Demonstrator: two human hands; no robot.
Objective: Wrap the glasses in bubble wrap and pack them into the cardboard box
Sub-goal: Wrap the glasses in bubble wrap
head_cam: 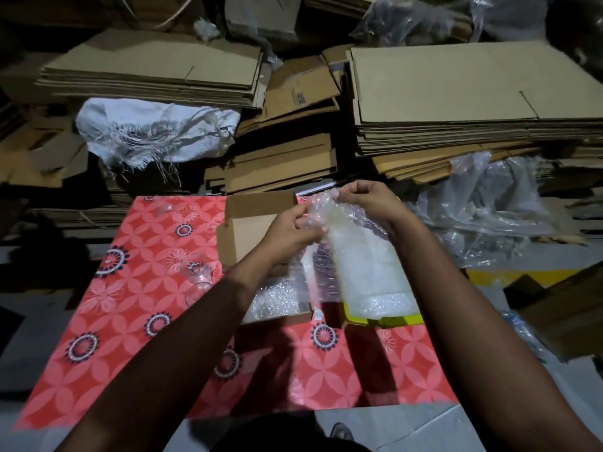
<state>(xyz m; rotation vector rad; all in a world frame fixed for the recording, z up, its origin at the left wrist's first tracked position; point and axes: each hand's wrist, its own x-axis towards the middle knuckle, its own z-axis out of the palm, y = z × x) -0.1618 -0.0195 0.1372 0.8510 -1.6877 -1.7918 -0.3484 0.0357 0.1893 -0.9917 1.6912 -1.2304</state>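
Head view: both hands are up over the cardboard box (257, 223), working a sheet of bubble wrap (329, 220). The left hand (293, 231) has its fingers (301, 212) curled and pinching the wrap's left edge; the right hand (365, 200) pinches the top edge with its fingertips. The wrap bulges between the two sets of fingers, so probably a glass is inside, but it's too blurred to confirm. To do this step well: keep the sheet taut, roll the bundle fully closed, tuck the loose ends in, and only then lower it into the box just below the left fingers. Two bare glasses (199, 278) sit on the red patterned tabletop (137, 288), left of and below the left fingers, faint and hard to outline. More bubble wrap hangs under the right fingers onto a yellow tray (394, 319). The forearms hide part of the box interior; the pale padding there is unclear. The surroundings are dark, with stacked flat cardboard (456, 93) behind.
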